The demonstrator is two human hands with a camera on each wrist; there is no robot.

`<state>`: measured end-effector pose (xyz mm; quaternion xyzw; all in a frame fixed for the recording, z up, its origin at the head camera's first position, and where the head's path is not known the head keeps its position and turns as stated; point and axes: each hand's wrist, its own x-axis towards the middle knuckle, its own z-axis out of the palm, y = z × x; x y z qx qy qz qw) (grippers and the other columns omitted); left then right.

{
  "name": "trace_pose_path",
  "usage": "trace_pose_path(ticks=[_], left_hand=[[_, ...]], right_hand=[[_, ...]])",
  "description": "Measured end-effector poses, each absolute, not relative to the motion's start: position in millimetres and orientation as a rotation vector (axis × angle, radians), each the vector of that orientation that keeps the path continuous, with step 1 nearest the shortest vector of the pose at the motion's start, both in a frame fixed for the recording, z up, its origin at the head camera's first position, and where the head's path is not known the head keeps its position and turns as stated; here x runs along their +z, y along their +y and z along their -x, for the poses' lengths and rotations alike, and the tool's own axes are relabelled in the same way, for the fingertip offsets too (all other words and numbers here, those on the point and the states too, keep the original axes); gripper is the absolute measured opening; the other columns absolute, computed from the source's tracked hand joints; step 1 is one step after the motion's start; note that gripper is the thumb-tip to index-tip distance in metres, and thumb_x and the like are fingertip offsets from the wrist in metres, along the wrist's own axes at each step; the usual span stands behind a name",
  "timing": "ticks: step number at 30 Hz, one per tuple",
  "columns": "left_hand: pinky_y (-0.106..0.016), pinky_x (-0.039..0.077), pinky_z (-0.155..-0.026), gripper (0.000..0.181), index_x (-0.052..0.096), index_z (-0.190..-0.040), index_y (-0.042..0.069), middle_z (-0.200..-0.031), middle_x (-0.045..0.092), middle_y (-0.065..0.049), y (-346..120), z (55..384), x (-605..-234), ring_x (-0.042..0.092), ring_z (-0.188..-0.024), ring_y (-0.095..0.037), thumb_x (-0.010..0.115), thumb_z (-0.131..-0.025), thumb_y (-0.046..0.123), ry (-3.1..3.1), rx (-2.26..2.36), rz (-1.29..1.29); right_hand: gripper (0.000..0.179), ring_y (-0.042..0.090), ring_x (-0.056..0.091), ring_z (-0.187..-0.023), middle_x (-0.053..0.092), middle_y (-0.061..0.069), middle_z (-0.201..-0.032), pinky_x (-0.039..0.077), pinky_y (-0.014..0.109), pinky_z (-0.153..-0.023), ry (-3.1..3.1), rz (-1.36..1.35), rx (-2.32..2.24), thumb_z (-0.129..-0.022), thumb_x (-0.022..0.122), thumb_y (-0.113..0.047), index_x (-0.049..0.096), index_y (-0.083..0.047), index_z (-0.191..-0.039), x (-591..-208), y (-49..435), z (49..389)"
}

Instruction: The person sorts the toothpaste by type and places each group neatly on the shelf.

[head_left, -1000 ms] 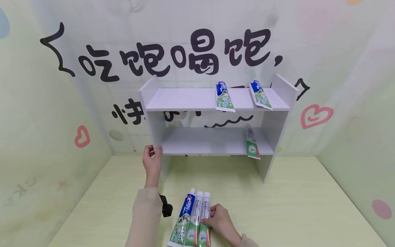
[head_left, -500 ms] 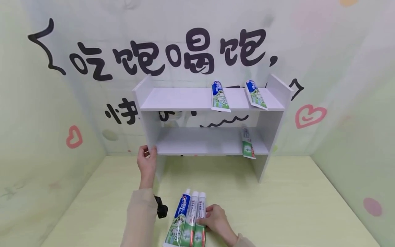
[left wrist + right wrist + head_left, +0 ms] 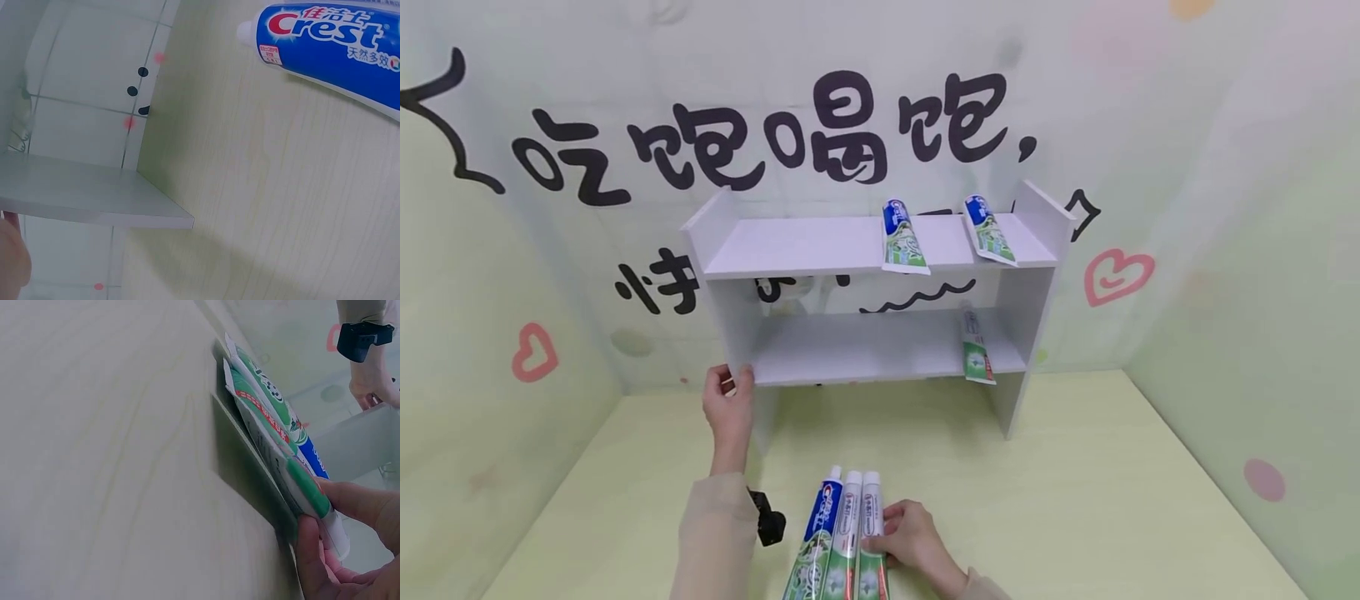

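Observation:
My left hand grips the left side panel of a white two-tier shelf, thumb at its front edge. In the left wrist view, part of that hand shows beside the panel. On the table in front, three toothpaste tubes lie side by side, caps toward the shelf. The leftmost is a blue-and-green Crest toothpaste tube; beside it lies a white-and-green toothpaste tube. My right hand pinches the rightmost white-and-green toothpaste tube between thumb and fingers. The right wrist view shows this tube's edge.
Two Crest tubes, one mid-shelf and another further right, lie on the top tier. A white-and-green tube lies at the right of the lower tier, its end over the edge. Printed walls enclose the table.
The head view has turned to the right, so the scene slides left in it. Both hands keep their places, the left on the shelf panel and the right on the rightmost tube.

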<state>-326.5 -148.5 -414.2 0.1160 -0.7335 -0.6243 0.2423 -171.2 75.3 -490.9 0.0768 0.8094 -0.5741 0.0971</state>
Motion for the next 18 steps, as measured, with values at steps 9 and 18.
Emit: trace_pose_path(ticks=[9, 18], left_hand=[[-0.01, 0.039, -0.06, 0.018, 0.051, -0.099, 0.013, -0.098, 0.049, 0.006, -149.2, 323.1, -418.5, 0.044, -0.083, -0.003, 0.054, -0.089, 0.028, -2.0, -1.704, -0.343], [-0.009, 0.04, -0.058, 0.014, 0.051, -0.096, 0.017, -0.095, 0.048, 0.009, -146.2, 327.4, -415.0, 0.044, -0.082, -0.002, 0.054, -0.088, 0.028, -2.002, -1.703, -0.336]], right_hand=[[0.044, 0.014, 0.054, -0.063, 0.056, 0.007, -0.077, 0.051, 0.026, -0.054, 2.392, -0.214, -1.755, -0.064, 0.078, -0.005, 0.053, 0.004, -0.1, -485.6, 81.8, 167.9], [0.045, 0.015, 0.054, -0.059, 0.055, 0.008, -0.076, 0.051, 0.027, -0.052, 2.355, -0.204, -1.846, -0.064, 0.077, -0.001, 0.053, 0.005, -0.102, -471.5, 86.4, 170.0]])
